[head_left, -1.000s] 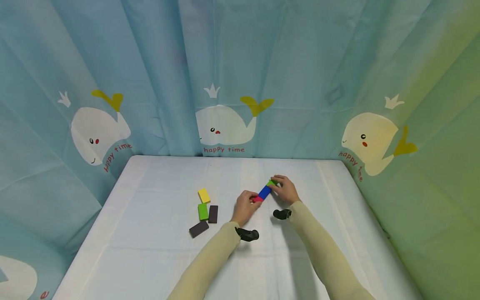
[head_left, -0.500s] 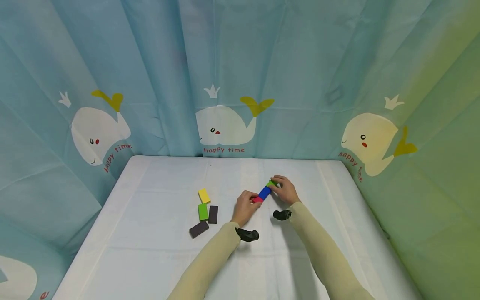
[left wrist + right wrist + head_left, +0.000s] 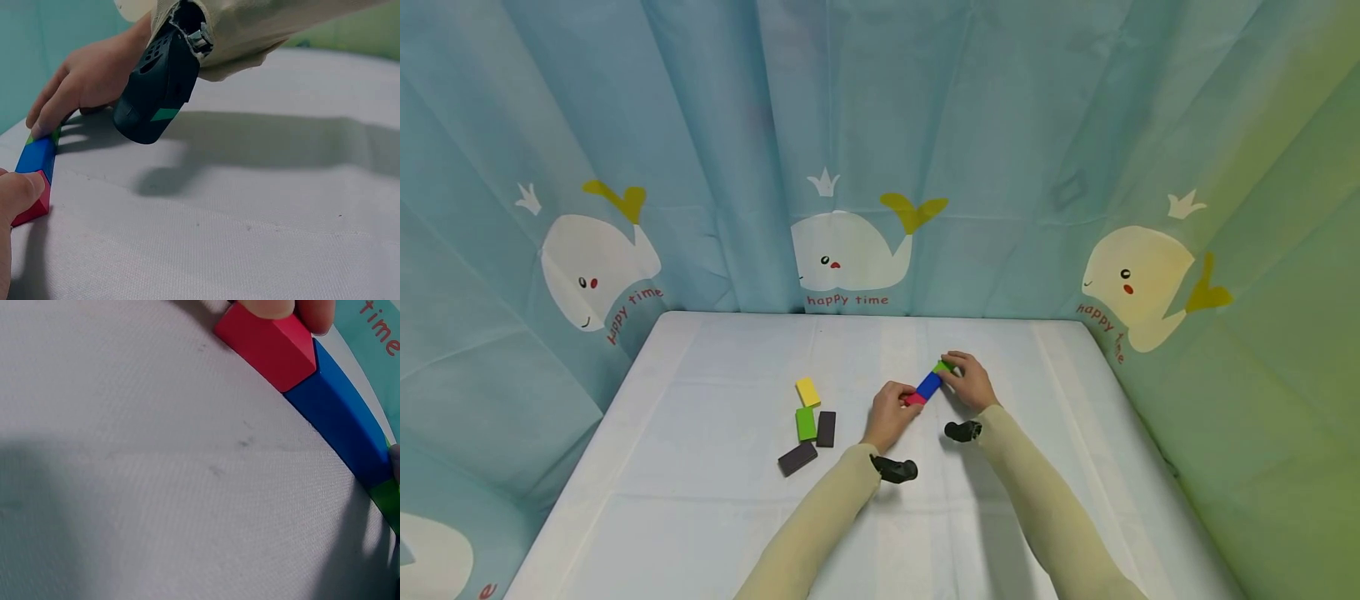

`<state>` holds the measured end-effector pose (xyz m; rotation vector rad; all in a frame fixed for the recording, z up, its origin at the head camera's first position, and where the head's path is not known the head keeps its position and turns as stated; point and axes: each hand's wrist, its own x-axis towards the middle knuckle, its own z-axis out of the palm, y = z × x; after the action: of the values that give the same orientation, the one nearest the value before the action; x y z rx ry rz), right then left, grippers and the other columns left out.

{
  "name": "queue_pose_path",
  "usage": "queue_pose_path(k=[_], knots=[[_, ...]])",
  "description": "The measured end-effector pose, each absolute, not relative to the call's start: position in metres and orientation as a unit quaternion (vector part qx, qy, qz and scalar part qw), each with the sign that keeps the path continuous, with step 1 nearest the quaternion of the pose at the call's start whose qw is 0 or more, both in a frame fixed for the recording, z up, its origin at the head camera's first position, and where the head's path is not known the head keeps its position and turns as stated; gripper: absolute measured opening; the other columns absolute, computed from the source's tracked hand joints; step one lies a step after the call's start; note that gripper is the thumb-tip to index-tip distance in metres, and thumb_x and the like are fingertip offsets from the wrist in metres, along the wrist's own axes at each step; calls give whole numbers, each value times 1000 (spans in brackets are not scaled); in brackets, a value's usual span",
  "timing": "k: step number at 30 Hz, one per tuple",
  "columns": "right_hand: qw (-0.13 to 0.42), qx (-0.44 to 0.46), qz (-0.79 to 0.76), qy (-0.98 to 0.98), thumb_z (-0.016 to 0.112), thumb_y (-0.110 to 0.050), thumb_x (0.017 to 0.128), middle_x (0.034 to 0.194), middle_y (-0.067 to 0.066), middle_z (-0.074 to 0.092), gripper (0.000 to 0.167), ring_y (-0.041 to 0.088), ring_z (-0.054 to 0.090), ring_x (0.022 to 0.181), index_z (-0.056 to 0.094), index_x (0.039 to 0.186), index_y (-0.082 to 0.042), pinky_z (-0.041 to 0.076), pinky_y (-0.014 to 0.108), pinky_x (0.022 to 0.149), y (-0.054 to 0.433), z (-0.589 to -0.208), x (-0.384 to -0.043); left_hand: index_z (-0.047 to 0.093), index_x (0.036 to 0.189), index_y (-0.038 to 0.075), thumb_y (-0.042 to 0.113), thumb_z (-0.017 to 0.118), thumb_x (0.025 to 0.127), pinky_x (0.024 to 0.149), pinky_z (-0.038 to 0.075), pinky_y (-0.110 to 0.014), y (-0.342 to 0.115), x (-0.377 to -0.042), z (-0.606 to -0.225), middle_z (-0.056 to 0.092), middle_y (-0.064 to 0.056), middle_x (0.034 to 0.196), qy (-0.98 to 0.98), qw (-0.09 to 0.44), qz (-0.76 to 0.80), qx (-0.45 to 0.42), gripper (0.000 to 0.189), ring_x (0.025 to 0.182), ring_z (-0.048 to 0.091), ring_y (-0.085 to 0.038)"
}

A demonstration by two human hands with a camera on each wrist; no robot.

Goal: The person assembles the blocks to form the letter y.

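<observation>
Three blocks lie end to end in a slanting row on the white table: a red block (image 3: 269, 350), a blue block (image 3: 928, 385) in the middle and a green block (image 3: 386, 501) at the far end. My left hand (image 3: 889, 415) pinches the red block between thumb and fingers. At the other end my right hand (image 3: 973, 382) grips the green block, covering much of it. In the right wrist view the red and blue ends meet flush. The left wrist view has the right hand (image 3: 94, 75) reaching down onto the row's far end.
Left of the hands lie a yellow block (image 3: 808, 392), a second green block (image 3: 806, 424) and two dark blocks, one upright-lying (image 3: 826, 429) and one slanted (image 3: 798, 459). A whale-print curtain (image 3: 1015, 167) surrounds the table (image 3: 700, 533). Black wrist cameras stick out from both sleeves.
</observation>
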<state>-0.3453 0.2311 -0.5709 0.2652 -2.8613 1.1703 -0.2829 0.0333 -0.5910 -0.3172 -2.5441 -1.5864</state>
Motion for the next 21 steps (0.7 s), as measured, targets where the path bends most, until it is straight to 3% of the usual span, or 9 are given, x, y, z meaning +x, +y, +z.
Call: queue_pose_path(k=[21], knots=[[28,90,390,-916,66,-23,95,144,21,45,46,39,37,136,57,134,0,29,54,111,232,-576,-347,68,109,5,13,77,85,79,49,-24,33,-284,-592,61,-4,101,-846,59,-520,-107,27,88,58,-12]])
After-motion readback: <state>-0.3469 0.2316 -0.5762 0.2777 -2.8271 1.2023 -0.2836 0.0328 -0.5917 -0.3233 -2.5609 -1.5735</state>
